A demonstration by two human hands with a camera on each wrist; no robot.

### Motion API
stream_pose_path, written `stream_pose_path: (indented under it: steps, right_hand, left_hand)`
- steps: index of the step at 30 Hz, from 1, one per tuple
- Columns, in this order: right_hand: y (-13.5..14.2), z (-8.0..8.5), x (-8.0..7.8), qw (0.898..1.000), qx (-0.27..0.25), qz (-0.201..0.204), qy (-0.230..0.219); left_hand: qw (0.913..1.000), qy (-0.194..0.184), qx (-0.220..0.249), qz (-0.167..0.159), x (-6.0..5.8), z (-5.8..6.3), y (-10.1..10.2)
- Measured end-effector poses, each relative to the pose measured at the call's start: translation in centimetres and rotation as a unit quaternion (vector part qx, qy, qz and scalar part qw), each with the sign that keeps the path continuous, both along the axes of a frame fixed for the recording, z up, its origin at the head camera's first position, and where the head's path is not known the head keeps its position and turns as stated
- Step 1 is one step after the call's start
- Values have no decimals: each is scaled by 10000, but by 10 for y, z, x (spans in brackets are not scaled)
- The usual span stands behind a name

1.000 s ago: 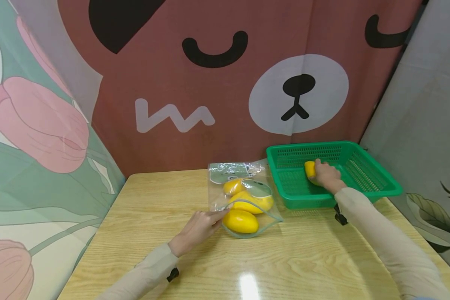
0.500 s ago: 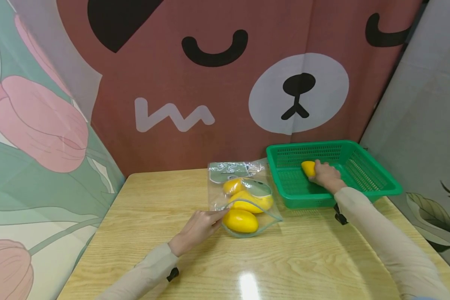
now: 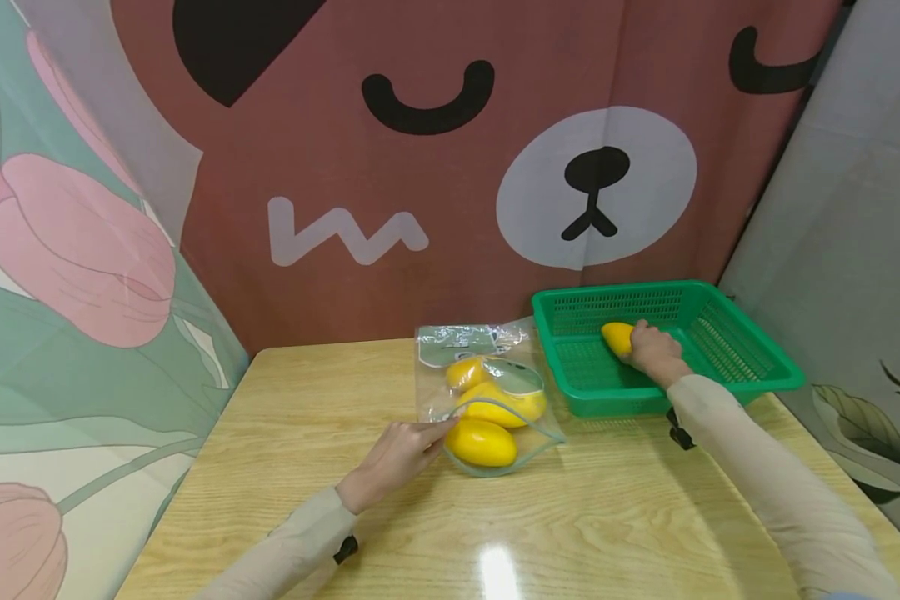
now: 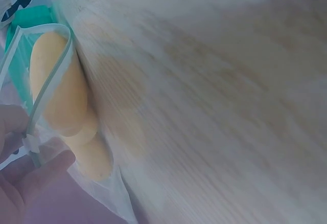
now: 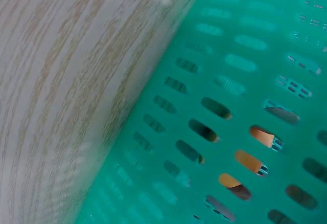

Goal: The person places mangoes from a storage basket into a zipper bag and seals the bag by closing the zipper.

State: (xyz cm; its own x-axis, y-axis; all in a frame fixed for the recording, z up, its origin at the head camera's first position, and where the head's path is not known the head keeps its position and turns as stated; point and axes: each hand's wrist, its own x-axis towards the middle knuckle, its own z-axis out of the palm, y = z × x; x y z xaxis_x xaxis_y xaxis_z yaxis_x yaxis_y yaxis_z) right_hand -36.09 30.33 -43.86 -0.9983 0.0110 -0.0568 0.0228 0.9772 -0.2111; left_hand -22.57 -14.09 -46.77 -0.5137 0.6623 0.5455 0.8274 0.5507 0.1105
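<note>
My left hand (image 3: 397,462) pinches the left edge of a clear zip bag's mouth (image 4: 29,137) between thumb and fingers. The zip bag (image 3: 432,392) lies on the table with its mouth facing me and gaping. Several yellow mangoes are inside, and the nearest mango (image 3: 482,442) lies right at the mouth. To the right, my right hand (image 3: 655,352) reaches into a green basket (image 3: 592,402) and grips another mango (image 3: 617,337), whose left end shows past the fingers. In the right wrist view the basket wall (image 5: 204,106) hides most of that hand.
The wooden table (image 3: 330,383) extends left and in front of the bag. A curtain with a bear print (image 3: 450,192) hangs along its back edge, and a grey curtain (image 3: 855,250) stands on the right behind the basket. The bag's right side lies close to the basket.
The mango under my right hand has turned and shifted slightly left, with more of it lying sideways. My right hand has barely moved. The left hand and the bag stay in place.
</note>
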Motion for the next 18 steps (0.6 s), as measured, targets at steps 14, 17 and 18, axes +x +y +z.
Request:
stream_pose_path:
  steps: [14,17,18]
  right_hand:
    - [2,7,3,9995,-7,202,249]
    - [4,7,3,9994,-38,183,307]
    - [5,7,3,9993,-46,181,317]
  left_hand:
    - [10000,-80,16,19,1,-1,0]
    - [10000,-80,3,11,1,-1,0]
    - [10000,-85,-2,4,1,-1,0]
